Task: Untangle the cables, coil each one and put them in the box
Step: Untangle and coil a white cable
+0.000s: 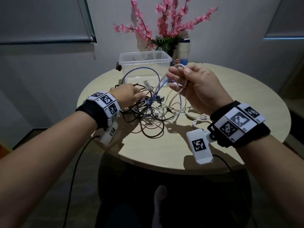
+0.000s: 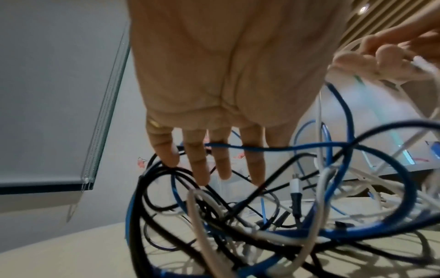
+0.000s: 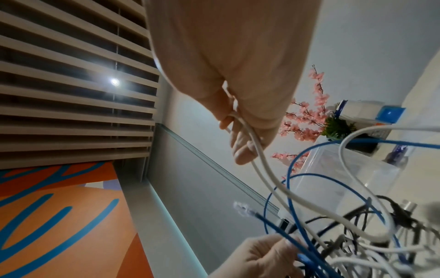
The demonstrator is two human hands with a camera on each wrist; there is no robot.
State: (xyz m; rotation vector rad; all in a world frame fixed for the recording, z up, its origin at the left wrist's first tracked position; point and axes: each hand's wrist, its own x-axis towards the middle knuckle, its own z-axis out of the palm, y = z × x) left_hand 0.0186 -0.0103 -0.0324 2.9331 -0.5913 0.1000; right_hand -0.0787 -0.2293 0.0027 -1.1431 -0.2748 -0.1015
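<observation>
A tangle of black, blue and white cables (image 1: 148,111) lies in the middle of the round table (image 1: 181,155). My left hand (image 1: 139,97) reaches into it from the left with its fingers (image 2: 202,169) stretched out. Its thumb pinches a blue cable (image 3: 281,233) whose clear plug (image 1: 146,84) sticks up. My right hand (image 1: 177,76) is raised above the tangle and grips a loop of white cable (image 3: 259,165), which trails down into the heap. The clear plastic box (image 1: 144,63) stands behind the tangle with nothing in it.
A vase of pink blossom (image 1: 166,27) and a white bottle (image 1: 184,50) stand behind the box. More white cable (image 1: 199,118) lies under my right wrist. The table's near edge (image 1: 148,161) is close to my forearms.
</observation>
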